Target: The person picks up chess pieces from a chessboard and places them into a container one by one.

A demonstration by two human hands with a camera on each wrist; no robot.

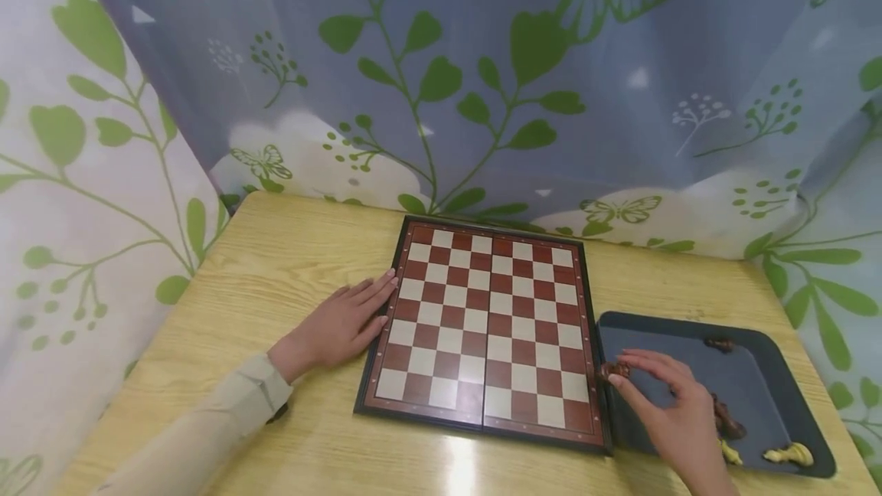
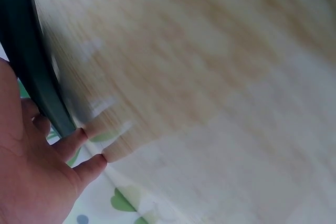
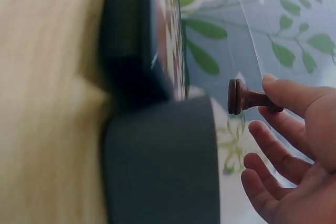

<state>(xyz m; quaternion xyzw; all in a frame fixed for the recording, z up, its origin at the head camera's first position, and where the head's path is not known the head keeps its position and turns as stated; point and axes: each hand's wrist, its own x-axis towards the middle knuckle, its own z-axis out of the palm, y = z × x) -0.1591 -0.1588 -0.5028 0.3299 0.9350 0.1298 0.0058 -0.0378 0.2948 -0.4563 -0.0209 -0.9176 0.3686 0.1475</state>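
Observation:
A chessboard (image 1: 504, 311) in brown and cream squares lies unfolded on the wooden table. My left hand (image 1: 339, 326) rests flat at its left edge, fingers extended, fingertips on the dark rim; in the left wrist view those fingers (image 2: 71, 142) reach the table beside the board's side. Between thumb and index finger my right hand (image 1: 678, 408) pinches a dark brown chess piece (image 3: 242, 97) near the board's right edge, above the tray's side. The piece's round base points away from the hand, and its top is hidden by the fingertips.
A dark grey tray (image 1: 754, 373) stands against the board's right side. In it lie brown chess pieces (image 1: 730, 421) and a pale yellow one (image 1: 791, 454), with another yellow piece (image 1: 730, 451) partly behind my right hand. A leaf-patterned curtain (image 1: 441, 98) hangs behind the table.

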